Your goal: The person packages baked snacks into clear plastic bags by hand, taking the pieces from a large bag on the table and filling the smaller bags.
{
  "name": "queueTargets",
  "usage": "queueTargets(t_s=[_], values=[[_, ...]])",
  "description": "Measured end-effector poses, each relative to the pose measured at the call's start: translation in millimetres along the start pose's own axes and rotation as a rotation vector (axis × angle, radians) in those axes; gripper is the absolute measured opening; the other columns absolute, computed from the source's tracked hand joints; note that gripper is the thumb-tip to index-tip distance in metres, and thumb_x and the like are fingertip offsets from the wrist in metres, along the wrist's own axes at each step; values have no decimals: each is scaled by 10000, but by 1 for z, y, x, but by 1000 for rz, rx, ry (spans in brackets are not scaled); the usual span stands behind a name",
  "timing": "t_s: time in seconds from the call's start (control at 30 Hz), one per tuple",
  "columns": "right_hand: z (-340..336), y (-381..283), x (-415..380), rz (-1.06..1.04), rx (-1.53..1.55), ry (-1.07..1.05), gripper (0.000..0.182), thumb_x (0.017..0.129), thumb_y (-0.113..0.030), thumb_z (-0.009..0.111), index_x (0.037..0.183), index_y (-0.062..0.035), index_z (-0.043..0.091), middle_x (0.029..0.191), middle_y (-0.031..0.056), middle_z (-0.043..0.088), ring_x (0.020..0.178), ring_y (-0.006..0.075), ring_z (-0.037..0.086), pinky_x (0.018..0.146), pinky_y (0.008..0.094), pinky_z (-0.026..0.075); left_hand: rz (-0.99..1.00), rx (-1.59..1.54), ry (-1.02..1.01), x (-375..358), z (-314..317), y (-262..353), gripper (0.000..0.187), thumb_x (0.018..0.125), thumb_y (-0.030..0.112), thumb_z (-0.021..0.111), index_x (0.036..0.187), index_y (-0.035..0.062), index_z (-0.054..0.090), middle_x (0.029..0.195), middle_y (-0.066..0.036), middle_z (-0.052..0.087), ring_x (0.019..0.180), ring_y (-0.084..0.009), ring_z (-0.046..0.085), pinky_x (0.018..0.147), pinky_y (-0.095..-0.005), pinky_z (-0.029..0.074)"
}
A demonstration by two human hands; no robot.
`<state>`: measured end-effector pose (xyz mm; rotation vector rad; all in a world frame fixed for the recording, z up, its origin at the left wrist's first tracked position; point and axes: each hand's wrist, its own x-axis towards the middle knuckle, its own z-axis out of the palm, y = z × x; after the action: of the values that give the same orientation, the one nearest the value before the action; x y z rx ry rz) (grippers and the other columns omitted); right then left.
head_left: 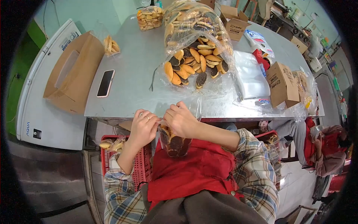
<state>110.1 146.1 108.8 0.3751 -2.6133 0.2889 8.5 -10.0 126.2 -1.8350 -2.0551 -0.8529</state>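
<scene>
Hands meet at centre frame: my left hand (143, 127) and right hand (181, 120) both pinch the neck of a small cookie bag (174, 142). Behind them, upper centre, a big open sack of cookies (195, 52) lies on the steel table (130, 74).

Single head-worn fisheye view, looking forward and down, close over the steel table (126, 74) edge

On the table lie 1 phone (105, 83), 3 cardboard boxes (282, 84) and 1 red crate (140, 164) below.

Glossy clear plastic bag (174, 143), matt metal table (138, 67)
</scene>
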Motion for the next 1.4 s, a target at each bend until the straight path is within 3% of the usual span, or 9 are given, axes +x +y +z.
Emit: queueTargets(t_s=[0.5, 0.7, 0.8, 0.97, 1.07, 1.13, 1.17, 1.27, 1.4], values=[[0, 0, 10, -44, 35, 83, 178, 640, -188, 640, 737, -54, 576, 736, 58, 557, 789, 212, 505, 745, 368, 330, -27, -122, -14, -1, -3, -3, 118, 661, 12, 612, 759, 12, 545, 779, -88, 572, 792, -266, 534, 777, -361, 384], [-13, 3, 12, -59, 59, -71, 136, 715, -229, 599, 719, -94, 612, 692, 52, 585, 765, 199, 551, 698, 371, 382, -24, -228, -17, -7, 3, -8, 87, 674, 48, 634, 723, 32, 564, 777, -57, 586, 764, -241, 537, 798, -365, 361], [-56, 36, 19, 255, -79, -588, 142, 757, -234, 590, 720, -97, 599, 645, 45, 575, 675, 231, 587, 622, 380, 444, -96, -157, -65, -18, -17, -31, 89, 687, 87, 648, 729, 50, 579, 816, -30, 607, 825, -236, 538, 837, -379, 335], [-65, 47, 6, 57, -14, -188, 154, 768, -241, 590, 700, -103, 606, 611, 66, 568, 594, 263, 586, 503, 378, 449, -190, -105, -258, 0, -54, -41, 111, 699, 162, 660, 789, 102, 635, 981, -33, 635, 1112, -244, 446, 946, -490, 266], [-56, 22, 23, -25, -43, -100, 163, 765, -239, 593, 683, -99, 595, 591, 69, 557, 570, 264, 570, 493, 369, 442, -5, 82, -240, 28, -61, -16, 124, 710, 155, 640, 814, 89, 652, 1007, -69, 628, 1059, -282, 498, 933, -483, 323], [-55, 11, 31, -53, -21, -72, 171, 763, -242, 588, 676, -95, 586, 592, 74, 557, 562, 274, 562, 490, 372, 439, -52, -75, -481, 27, -38, -19, 177, 704, 92, 629, 877, 54, 644, 984, -91, 620, 1016, -289, 526, 880, -432, 381], [-56, 11, 29, -16, -13, -92, 133, 753, -217, 642, 745, -90, 603, 576, 50, 555, 537, 213, 566, 494, 332, 441, -72, -153, -599, 25, -29, -23, 209, 701, 61, 624, 908, 37, 640, 973, -102, 616, 995, -292, 540, 853, -407, 410], [-53, 12, 9, 503, 768, -14, 219, 723, -174, 719, 862, -50, 603, 646, 22, 581, 597, 123, 570, 549, 266, 452, -131, -232, -451, 13, -24, -24, 114, 729, 70, 585, 811, 11, 637, 887, -109, 612, 802, -293, 587, 695, -357, 474], [-4, -11, -12, 480, 904, 292, 338, 660, -228, 754, 892, -24, 617, 619, 63, 585, 548, 163, 550, 534, 303, 455, -104, -282, -269, 7, -15, -13, 148, 703, -17, 585, 844, -18, 629, 848, -146, 610, 785, -301, 592, 689, -352, 471]])
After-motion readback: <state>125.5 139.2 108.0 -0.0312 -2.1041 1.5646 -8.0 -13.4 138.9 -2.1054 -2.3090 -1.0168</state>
